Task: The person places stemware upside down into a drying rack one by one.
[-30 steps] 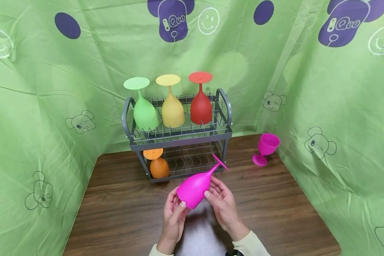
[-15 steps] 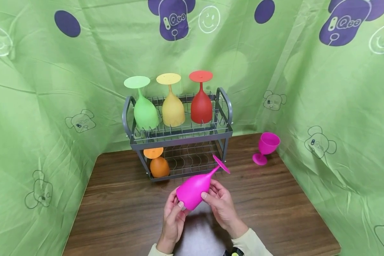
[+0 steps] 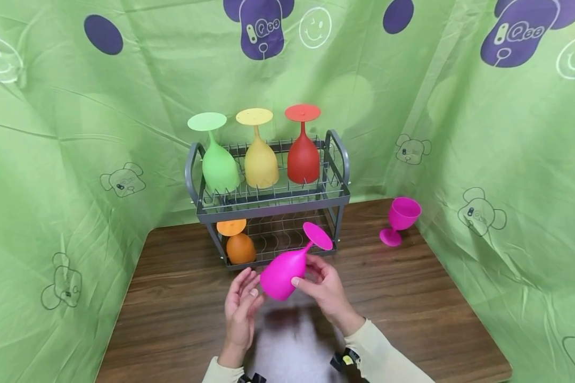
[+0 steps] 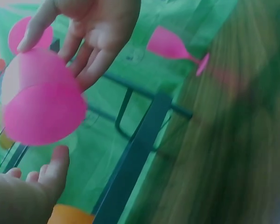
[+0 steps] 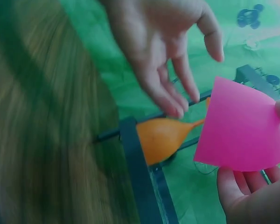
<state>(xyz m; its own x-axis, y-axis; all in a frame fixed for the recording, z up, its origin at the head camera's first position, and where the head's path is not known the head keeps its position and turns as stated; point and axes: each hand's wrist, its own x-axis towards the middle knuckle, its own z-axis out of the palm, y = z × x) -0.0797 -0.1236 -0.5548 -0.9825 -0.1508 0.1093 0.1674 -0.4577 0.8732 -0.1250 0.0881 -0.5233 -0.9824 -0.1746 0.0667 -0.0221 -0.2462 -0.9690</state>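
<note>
My right hand (image 3: 327,290) grips a pink goblet (image 3: 284,274) by its bowl, thumb on the near side. The goblet is tilted mouth-down, its round foot up and to the right, in front of the rack's lower tier. My left hand (image 3: 241,308) is beside the rim with loosely bent fingers, holding nothing; a gap shows between it and the goblet (image 5: 245,126) in the right wrist view. In the left wrist view the left thumb points up just below the goblet's mouth.
A two-tier dish rack (image 3: 273,213) stands at the back. Upside down on top are green (image 3: 220,167), yellow (image 3: 261,165) and red (image 3: 303,159) goblets; below is an orange goblet (image 3: 240,248). Another pink goblet (image 3: 403,214) stands upright on the wooden table (image 3: 412,308), at right.
My left hand has let go of the pink goblet and moved left. The right hand has raised the goblet slightly and leftward, turning its foot more toward the camera.
</note>
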